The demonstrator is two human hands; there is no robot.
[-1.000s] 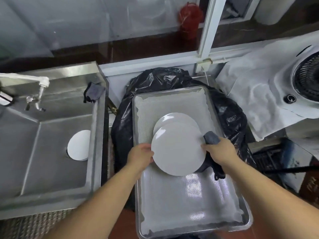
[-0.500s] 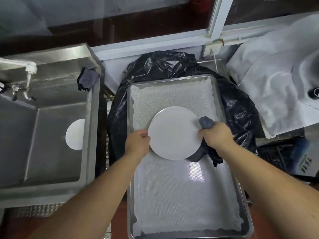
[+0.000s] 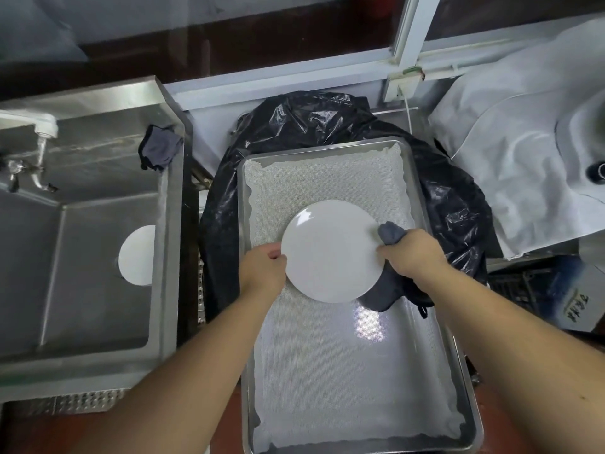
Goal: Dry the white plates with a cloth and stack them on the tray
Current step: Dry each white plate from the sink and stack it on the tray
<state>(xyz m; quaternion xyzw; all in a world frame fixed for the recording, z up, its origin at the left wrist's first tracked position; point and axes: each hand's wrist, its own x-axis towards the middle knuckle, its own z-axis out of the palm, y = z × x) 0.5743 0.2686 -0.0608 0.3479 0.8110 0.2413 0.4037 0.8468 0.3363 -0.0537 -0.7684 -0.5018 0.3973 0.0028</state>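
While a white plate is being held over the tray, its left edge is being gripped by the left hand. A grey cloth is being clutched against its right edge by the right hand.

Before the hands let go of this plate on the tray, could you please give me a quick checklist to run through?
1. Left hand grips the white plate rim: ok.
2. Right hand holds plate and grey cloth: ok.
3. Plate is over the lined tray: ok.
4. Plate sits squarely on the stack: cannot tell, nothing below shows.
5. Plate fully dry: cannot tell.
6. Another plate waits in the sink: ok.
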